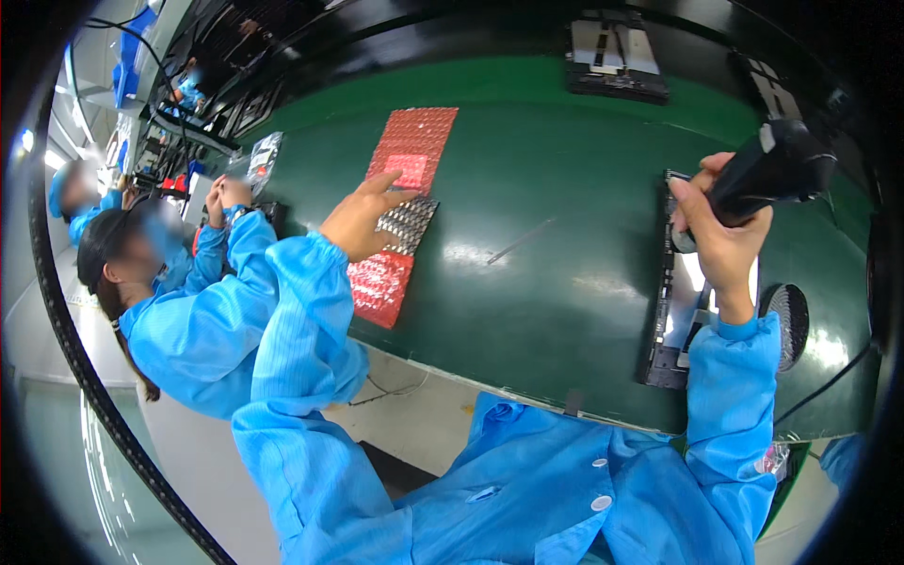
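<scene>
My left hand (363,215) reaches over a strip of bubble wrap, its fingers stretched out and apart, gripping nothing that I can see. The strip has a red upper part (414,132), a silvery middle (411,226) and a red lower part (381,287). On the right, my right hand (730,240) is wrapped round a thick black electric screwdriver (767,174), held at a slant. Its tip end is hidden by my fingers. Beneath that hand lies a long black-framed electronic unit (667,320) with a shiny inner surface, partly covered by my forearm.
Beside my right forearm stands a round black dish (789,325) with small contents. Another black-framed unit (617,56) lies at the back of the green table (527,311). A thin strip (521,242) rests mid-table. A co-worker in blue (202,311) sits close on the left.
</scene>
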Tool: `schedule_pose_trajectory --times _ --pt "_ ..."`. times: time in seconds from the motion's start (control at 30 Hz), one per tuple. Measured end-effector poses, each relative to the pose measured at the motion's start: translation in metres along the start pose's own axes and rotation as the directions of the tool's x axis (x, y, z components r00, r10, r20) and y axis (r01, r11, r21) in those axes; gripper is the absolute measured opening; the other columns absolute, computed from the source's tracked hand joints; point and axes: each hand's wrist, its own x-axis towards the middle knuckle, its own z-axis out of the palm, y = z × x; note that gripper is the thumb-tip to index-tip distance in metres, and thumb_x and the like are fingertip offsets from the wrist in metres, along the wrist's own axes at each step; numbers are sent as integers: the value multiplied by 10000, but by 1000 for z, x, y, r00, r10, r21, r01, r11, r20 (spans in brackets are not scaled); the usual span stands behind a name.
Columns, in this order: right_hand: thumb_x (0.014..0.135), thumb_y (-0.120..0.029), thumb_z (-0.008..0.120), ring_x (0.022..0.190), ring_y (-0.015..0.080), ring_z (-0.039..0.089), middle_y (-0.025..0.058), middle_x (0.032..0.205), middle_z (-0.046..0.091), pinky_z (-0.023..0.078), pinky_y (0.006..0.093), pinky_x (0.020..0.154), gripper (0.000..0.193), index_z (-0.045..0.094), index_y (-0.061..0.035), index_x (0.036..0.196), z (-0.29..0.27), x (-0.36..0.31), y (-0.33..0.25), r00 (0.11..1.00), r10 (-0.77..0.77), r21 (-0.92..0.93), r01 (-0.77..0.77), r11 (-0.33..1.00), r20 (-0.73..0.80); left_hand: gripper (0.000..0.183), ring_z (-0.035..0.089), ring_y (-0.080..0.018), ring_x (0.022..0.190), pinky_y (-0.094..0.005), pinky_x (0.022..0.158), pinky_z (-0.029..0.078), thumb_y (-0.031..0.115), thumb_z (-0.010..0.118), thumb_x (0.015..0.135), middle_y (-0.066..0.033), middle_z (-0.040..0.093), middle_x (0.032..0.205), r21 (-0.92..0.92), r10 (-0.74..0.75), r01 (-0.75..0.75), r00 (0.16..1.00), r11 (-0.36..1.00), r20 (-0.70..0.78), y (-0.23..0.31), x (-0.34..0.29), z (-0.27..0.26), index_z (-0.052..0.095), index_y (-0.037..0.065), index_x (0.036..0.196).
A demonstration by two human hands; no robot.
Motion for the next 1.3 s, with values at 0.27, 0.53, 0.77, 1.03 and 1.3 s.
schedule_pose_trajectory --times 0.27,0.53,0.77,1.03,1.3 --pt "756 21 718 502 60 528 2 633 570 391 200 449 289 553 -5 991 -10 -4 3 996 -35 -30 33 999 -84 695 521 -342 1110 -418 897 441 243 868 468 -139 560 1164 169 -10 -49 944 984 330 -14 61 3 577 87 1079" --pt "740 -23 741 495 51 522 -3 583 569 391 202 456 262 577 -6 944 -9 0 -3 998 39 57 -36 998 -45 769 540 -296 1091 -439 866 423 356 872 426 -101 614 1071 230 35 -105 956 967 291 0 52 -9 598 108 1100" --pt "709 -102 759 519 94 482 33 583 548 387 267 472 286 517 -12 830 -8 1 0 999 -17 -89 14 996 -36 674 547 -279 1057 -423 853 417 425 863 398 -83 623 1003 360 -4 -66 982 931 191 1 40 -12 657 100 952" --pt "694 -98 784 527 63 504 2 601 561 400 230 473 285 564 -18 856 -24 4 -19 990 19 39 -14 999 -143 272 629 -258 630 -342 596 500 153 797 598 -120 646 698 -79 2 12 986 997 168 -15 28 -42 674 43 813" --pt "774 76 677 510 86 542 24 631 575 424 217 481 278 542 18 1011 -83 -18 -47 972 -152 1 154 988 -180 196 528 -79 591 -277 560 438 154 744 767 -64 580 606 -397 308 -177 905 901 295 103 107 -38 661 -17 813"
